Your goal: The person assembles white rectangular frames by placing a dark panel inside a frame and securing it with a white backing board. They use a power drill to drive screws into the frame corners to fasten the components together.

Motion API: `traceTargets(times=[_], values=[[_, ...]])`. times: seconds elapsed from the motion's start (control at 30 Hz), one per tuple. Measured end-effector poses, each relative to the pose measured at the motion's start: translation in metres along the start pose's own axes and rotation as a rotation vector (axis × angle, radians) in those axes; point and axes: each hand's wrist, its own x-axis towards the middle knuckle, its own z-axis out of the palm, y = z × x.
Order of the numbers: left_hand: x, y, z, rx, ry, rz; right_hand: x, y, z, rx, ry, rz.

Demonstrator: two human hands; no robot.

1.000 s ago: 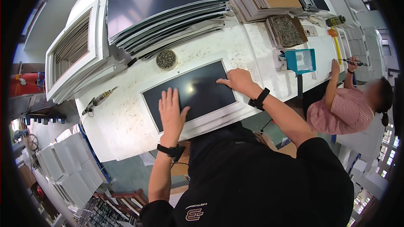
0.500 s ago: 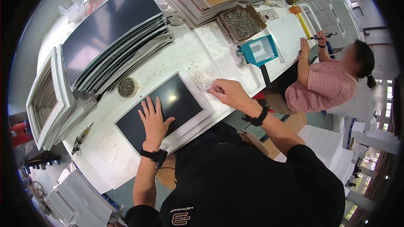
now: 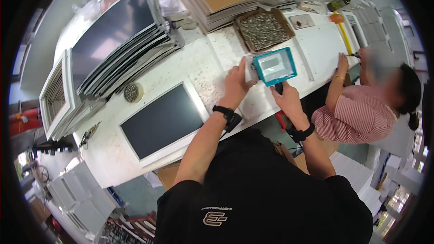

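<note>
I see a long white worktable (image 3: 106,160) slanting across my feed, its bright top specked with dirt. Below its near edge I make out grey-green floor (image 3: 147,194). Far off at lower right, I get bright paned windows (image 3: 399,197), bowed by my fisheye lens.

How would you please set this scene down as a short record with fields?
Left hand: beside the teal-framed tool, thumb and index finger apart; contact unclear
Right hand: gripping the tool's black handle
Dark panel in white frame: flat on white table, neither hand on it
Cardboard box: holds small metal pieces, beyond the tool
Co-worker: at right, striped top
</note>
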Motion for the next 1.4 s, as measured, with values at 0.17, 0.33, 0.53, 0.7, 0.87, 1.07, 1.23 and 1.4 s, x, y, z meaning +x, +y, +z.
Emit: traceTargets(times=[0.17, 0.33, 0.53, 0.7, 0.87, 1.07, 1.23, 1.4], values=[[0.009, 0.008, 0.011, 0.097, -0.009, -0.052, 0.0, -0.004, 0.003, 0.14, 0.084, -0.001], [0.007, 0.006, 0.009, 0.104, -0.053, -0.107, 0.0, -0.001, -0.011, 0.115, 0.11, -0.041], [0.006, 0.005, -0.001, 0.1, -0.04, -0.08, -0.012, -0.013, -0.053, 0.091, 0.054, -0.005], [-0.001, 0.003, -0.006, 0.06, 0.009, -0.032, 0.009, -0.055, -0.066, 0.089, 0.037, -0.182], [-0.059, -0.001, -0.051, 0.009, 0.039, 0.007, 0.018, -0.105, -0.081, 0.157, -0.103, -0.302], [-0.179, -0.067, -0.152, 0.038, 0.335, -0.155, 0.05, -0.154, -0.021, 0.162, -0.406, -0.642], [-0.255, -0.121, -0.188, 0.313, 0.359, -0.445, 0.071, -0.174, 0.019, -0.04, -0.602, -0.687], [-0.274, -0.151, -0.173, 0.338, 0.419, -0.481, 0.078, -0.21, 0.035, -0.333, -0.66, -0.746]])
